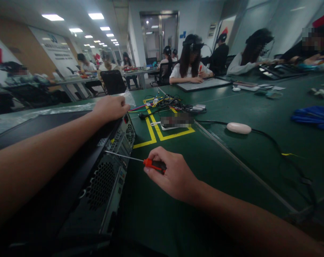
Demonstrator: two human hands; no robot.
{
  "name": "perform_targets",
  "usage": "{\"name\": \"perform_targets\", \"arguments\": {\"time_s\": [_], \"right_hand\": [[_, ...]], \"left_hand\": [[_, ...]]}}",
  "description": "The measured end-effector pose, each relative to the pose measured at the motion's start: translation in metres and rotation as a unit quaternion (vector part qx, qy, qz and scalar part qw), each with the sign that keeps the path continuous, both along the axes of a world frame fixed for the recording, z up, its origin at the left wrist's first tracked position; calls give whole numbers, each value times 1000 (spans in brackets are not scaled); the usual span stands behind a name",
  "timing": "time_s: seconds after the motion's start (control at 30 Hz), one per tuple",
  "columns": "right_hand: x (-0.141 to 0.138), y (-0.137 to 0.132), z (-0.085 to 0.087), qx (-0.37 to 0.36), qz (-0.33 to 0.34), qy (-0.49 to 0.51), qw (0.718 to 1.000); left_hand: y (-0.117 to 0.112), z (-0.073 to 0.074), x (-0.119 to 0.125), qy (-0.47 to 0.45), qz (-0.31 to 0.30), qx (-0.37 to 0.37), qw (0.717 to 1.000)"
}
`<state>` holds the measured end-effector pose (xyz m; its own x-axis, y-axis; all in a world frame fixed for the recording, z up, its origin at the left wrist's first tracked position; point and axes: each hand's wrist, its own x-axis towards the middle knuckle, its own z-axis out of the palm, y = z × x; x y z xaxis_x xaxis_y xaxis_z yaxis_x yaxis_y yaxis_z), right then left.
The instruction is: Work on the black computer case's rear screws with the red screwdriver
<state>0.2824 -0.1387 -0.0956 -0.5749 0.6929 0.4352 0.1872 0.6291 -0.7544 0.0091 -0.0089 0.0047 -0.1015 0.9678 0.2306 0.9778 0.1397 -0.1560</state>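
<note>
Green table (212, 171), computer case (99, 184) on it. Left hand (111, 108) curled on top, grip unclear; right hand (175, 173) clasps screwdriver (150, 163), tip by back edge. Best: shaft straight, even pressure.

An office-like workshop is indicated by ceiling lights (96, 16) and office chairs (113, 82) at upper left, and a computer case (99, 182) at lower left.

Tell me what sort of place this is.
Probably a shared electronics workroom, perhaps for training: a screwdriver is held to the back of a PC case, cables lie tangled on the table, and several people sit at tables beyond.
</note>
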Motion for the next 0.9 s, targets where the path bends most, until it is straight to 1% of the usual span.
{"name": "perform_targets", "arguments": {"time_s": [0.27, 0.5, 0.9], "right_hand": [[0, 0, -2, 4, 4, 4, 1000], [0, 0, -1, 6, 5, 4, 1000], [1, 0, -1, 5, 0, 1, 1000]], "left_hand": [[1, 0, -2, -11, -12, 0, 1000], [0, 0, -1, 6, -18, -4, 1000], [1, 0, -1, 18, -9, -4, 1000]]}}
